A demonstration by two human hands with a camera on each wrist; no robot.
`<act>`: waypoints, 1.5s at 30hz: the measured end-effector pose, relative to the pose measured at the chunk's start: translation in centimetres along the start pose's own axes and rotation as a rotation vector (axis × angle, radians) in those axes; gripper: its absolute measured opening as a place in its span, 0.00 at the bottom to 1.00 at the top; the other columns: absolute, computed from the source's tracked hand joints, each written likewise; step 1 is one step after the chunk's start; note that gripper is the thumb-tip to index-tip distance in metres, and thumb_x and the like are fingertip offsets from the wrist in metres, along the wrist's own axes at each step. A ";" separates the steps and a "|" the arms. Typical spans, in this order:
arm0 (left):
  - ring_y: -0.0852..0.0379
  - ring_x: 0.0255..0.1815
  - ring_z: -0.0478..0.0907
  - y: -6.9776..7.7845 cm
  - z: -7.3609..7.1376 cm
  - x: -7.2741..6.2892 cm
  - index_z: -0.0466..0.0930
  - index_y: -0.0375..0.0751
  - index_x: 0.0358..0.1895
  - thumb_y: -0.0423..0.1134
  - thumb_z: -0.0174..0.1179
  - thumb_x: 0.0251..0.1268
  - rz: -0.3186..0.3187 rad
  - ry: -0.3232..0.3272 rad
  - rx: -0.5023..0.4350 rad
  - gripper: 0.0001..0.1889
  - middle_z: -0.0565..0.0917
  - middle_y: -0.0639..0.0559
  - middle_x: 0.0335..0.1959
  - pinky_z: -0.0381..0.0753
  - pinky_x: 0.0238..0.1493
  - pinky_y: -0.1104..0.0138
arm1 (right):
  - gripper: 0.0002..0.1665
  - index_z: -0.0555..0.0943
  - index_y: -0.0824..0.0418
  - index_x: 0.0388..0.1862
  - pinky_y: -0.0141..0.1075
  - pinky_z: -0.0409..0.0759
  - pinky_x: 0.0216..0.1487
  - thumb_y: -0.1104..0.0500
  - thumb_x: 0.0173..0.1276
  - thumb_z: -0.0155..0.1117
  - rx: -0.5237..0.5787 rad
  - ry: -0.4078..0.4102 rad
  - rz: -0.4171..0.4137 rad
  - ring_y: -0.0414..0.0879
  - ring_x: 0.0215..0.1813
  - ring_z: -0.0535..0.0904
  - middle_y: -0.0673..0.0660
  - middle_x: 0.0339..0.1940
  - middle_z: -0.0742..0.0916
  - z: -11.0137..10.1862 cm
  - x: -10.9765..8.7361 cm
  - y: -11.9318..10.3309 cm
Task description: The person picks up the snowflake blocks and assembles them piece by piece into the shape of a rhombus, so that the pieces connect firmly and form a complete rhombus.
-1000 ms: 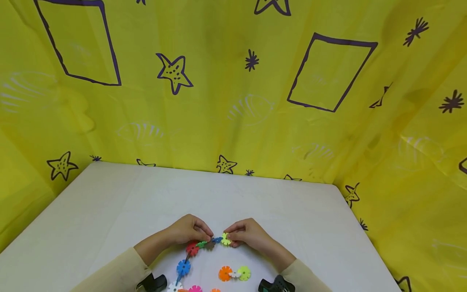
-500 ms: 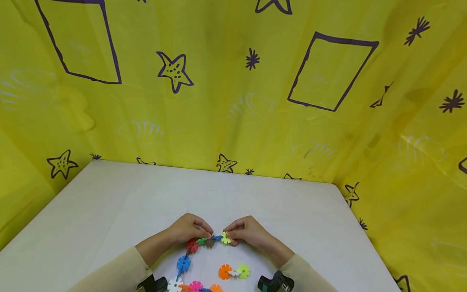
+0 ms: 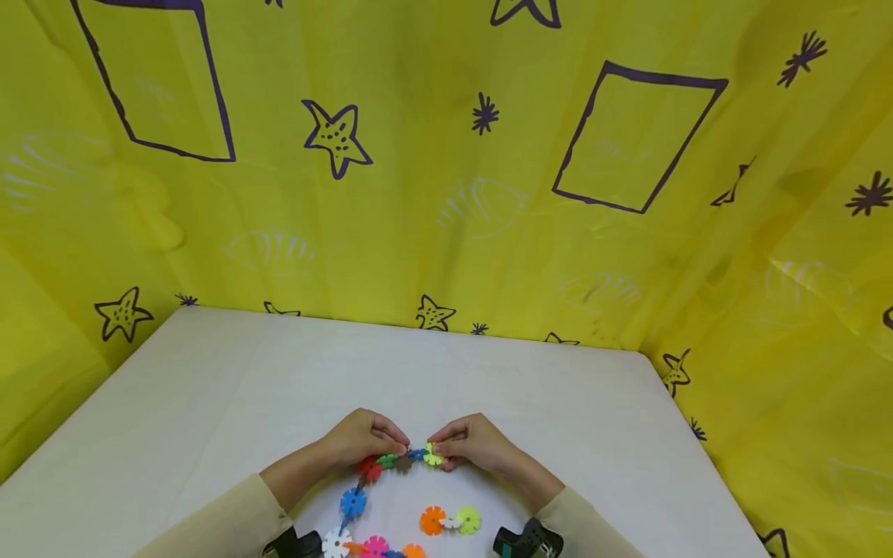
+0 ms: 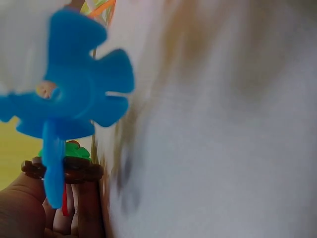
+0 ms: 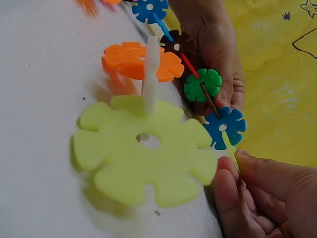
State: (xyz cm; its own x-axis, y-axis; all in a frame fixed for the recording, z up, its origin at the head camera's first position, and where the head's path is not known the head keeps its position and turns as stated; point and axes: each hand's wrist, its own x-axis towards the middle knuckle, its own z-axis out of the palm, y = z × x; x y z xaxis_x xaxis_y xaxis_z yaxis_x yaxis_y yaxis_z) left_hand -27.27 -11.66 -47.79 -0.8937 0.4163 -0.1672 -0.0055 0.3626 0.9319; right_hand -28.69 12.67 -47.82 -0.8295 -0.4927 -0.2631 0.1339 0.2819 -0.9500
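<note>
My right hand [image 3: 481,446] pinches a yellow-green notched flower disc [image 3: 432,455] between thumb and fingers. That disc stands edge-on, slotted into a blue flower disc [image 5: 237,125] at the end of a linked chain. Opposite it, my left hand [image 3: 361,435] grips the chain at a brown flower disc [image 3: 404,463], just before the blue one. From there the chain runs left through a green disc [image 5: 202,85] and a red disc [image 3: 370,468], then curves toward me through a larger-looking blue disc [image 3: 353,503]. The left wrist view shows a blue disc [image 4: 74,89] close up.
Inside the chain's curve lies a separate short link of an orange disc [image 3: 432,520], a white disc [image 3: 451,523] and a yellow-green disc [image 3: 470,520]. White [image 3: 337,543] and pink [image 3: 375,546] chain discs sit at the lower frame edge. A yellow curtain [image 3: 405,232] borders the white table [image 3: 314,364].
Both hands keep nearly the same hold and place, the yellow-green disc staying against the blue one. The view has shifted slightly, bringing more of the chain's near end into sight.
</note>
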 end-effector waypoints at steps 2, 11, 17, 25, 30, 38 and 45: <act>0.59 0.37 0.86 0.0 -0.1 -0.1 0.88 0.35 0.40 0.39 0.69 0.60 0.012 -0.007 0.007 0.11 0.90 0.46 0.35 0.85 0.44 0.68 | 0.12 0.86 0.71 0.45 0.30 0.84 0.30 0.64 0.65 0.68 -0.010 0.008 -0.006 0.38 0.23 0.82 0.57 0.29 0.89 0.1 -0.1 0.0; 0.62 0.38 0.83 -0.3 -1.3 -1.0 0.87 0.37 0.44 0.44 0.65 0.65 0.028 -0.026 0.056 0.14 0.89 0.50 0.37 0.83 0.46 0.69 | 0.14 0.85 0.71 0.47 0.31 0.85 0.33 0.63 0.66 0.67 -0.048 0.008 -0.030 0.39 0.26 0.83 0.60 0.32 0.90 -0.1 -0.4 -0.1; 0.60 0.40 0.84 -0.2 -2.1 -3.3 0.87 0.40 0.46 0.47 0.65 0.64 -0.004 0.045 0.065 0.15 0.89 0.51 0.38 0.82 0.45 0.69 | 0.17 0.83 0.74 0.50 0.34 0.86 0.36 0.62 0.67 0.67 0.003 0.050 -0.037 0.43 0.33 0.87 0.63 0.35 0.90 -0.6 -2.1 0.5; 0.53 0.48 0.85 -0.8 -3.1 -6.1 0.83 0.32 0.54 0.47 0.65 0.66 -0.008 0.104 -0.050 0.22 0.87 0.43 0.47 0.84 0.49 0.66 | 0.19 0.83 0.73 0.50 0.33 0.86 0.41 0.60 0.66 0.69 0.017 0.033 -0.033 0.45 0.38 0.88 0.63 0.38 0.90 -1.1 -4.6 1.0; 0.53 0.45 0.86 -1.8 -3.6 -7.9 0.80 0.28 0.55 0.46 0.65 0.65 -0.044 0.129 -0.115 0.24 0.87 0.41 0.47 0.85 0.46 0.69 | 0.19 0.84 0.71 0.49 0.31 0.85 0.43 0.59 0.66 0.69 -0.017 -0.011 -0.045 0.44 0.40 0.88 0.62 0.40 0.90 -0.5 -6.1 1.4; 0.56 0.33 0.84 -2.6 -2.2 -10.3 0.80 0.23 0.52 0.42 0.65 0.66 -0.122 0.067 -0.190 0.22 0.88 0.46 0.35 0.87 0.36 0.63 | 0.13 0.88 0.60 0.44 0.24 0.81 0.41 0.56 0.62 0.72 -0.174 0.006 -0.116 0.37 0.39 0.85 0.55 0.40 0.91 1.4 -7.4 1.2; 0.57 0.30 0.84 -2.3 -1.1 -10.6 0.81 0.23 0.48 0.37 0.66 0.64 -0.130 0.093 -0.197 0.18 0.88 0.47 0.31 0.87 0.33 0.64 | 0.09 0.89 0.56 0.39 0.25 0.78 0.36 0.59 0.59 0.74 -0.209 0.040 -0.119 0.36 0.34 0.82 0.51 0.35 0.90 2.8 -7.5 1.2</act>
State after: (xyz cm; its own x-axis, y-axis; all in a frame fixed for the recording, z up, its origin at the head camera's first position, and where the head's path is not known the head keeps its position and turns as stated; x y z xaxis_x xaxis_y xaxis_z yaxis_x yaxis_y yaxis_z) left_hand -18.26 -17.80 -47.81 -0.9172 0.2946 -0.2683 -0.2026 0.2350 0.9506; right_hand -20.84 14.41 -47.49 -0.8538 -0.5012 -0.1409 -0.0777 0.3902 -0.9174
